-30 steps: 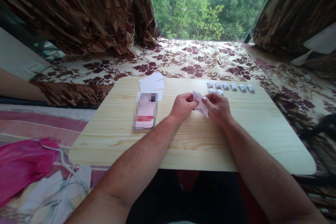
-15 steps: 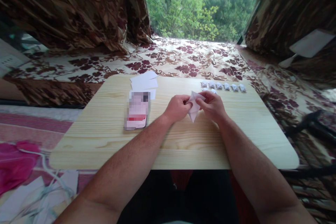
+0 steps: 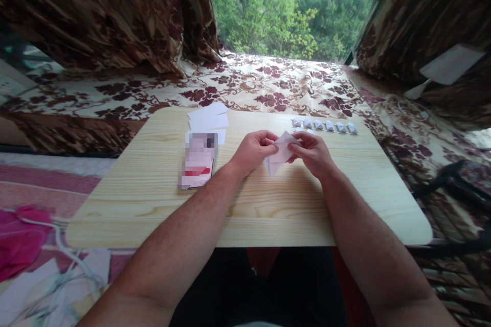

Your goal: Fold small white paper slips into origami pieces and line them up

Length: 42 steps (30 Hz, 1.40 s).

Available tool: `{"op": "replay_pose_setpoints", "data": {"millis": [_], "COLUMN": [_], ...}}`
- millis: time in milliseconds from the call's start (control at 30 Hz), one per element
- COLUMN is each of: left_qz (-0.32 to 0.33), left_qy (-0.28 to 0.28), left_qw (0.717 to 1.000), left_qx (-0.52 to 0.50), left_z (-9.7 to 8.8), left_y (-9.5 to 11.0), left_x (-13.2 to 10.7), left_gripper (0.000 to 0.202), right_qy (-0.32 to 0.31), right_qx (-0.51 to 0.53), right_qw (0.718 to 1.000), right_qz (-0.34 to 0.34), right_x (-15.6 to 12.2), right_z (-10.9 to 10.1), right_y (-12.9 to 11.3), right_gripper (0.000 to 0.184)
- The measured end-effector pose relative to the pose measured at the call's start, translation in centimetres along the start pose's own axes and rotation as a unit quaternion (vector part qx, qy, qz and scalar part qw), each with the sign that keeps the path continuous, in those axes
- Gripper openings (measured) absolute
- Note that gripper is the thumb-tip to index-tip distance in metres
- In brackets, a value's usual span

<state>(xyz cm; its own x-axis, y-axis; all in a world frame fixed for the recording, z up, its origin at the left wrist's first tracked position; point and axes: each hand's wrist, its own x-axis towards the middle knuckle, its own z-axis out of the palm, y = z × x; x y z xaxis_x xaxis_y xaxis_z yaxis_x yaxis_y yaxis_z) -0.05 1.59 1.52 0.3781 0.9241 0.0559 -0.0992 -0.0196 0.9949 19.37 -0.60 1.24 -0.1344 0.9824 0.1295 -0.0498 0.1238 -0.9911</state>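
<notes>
A folded sheet of white paper (image 3: 282, 152) is held up over the wooden table (image 3: 280, 209), one corner pointing away from me and a loose flap hanging at its lower left. My left hand (image 3: 256, 150) pinches its left edge between thumb and fingers. On the opposite edge, my right hand (image 3: 310, 150) grips the paper, thumb in front and fingers partly hidden behind. Just beyond my right hand stands a row of several small folded white paper pieces (image 3: 318, 124), with more of them partly covered by that hand.
Left of my hands lies a phone (image 3: 199, 161), its surface blurred out, against a few white paper sheets (image 3: 209, 116). White cables (image 3: 61, 237) and loose papers (image 3: 28, 286) lie down at the left. A dark chair-like frame (image 3: 452, 184) is right of the table.
The paper has turned and spread from a narrow pointed kite into a wider diamond with a flap at lower left. Both hands have shifted their grip on its edges.
</notes>
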Motion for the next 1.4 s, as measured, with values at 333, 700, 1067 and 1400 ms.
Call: {"op": "replay_pose_setpoints", "data": {"millis": [333, 700, 1067, 1400], "left_qz": [-0.012, -0.005, 0.031, 0.009], "left_qy": [-0.014, 0.024, 0.07, 0.04], "left_qw": [0.997, 0.999, 0.997, 0.999], "left_qx": [-0.075, -0.029, -0.011, 0.015], "left_z": [-0.1, 0.2, 0.4, 0.4], "left_y": [0.2, 0.3, -0.2, -0.5], "left_x": [-0.1, 0.0, 0.1, 0.0], "left_gripper": [0.02, 0.013, 0.036, 0.029], "right_qy": [-0.021, -0.014, 0.035, 0.036], "right_qx": [0.064, 0.088, -0.01, -0.046], "right_qw": [0.998, 0.996, 0.999, 0.998], "right_qz": [0.012, 0.016, 0.034, 0.034], "right_x": [-0.2, -0.3, -0.1, -0.2], "right_z": [-0.4, 0.1, 0.5, 0.7], "right_y": [0.0, -0.7, -0.3, -0.5], "right_gripper": [0.018, 0.005, 0.033, 0.025]}}
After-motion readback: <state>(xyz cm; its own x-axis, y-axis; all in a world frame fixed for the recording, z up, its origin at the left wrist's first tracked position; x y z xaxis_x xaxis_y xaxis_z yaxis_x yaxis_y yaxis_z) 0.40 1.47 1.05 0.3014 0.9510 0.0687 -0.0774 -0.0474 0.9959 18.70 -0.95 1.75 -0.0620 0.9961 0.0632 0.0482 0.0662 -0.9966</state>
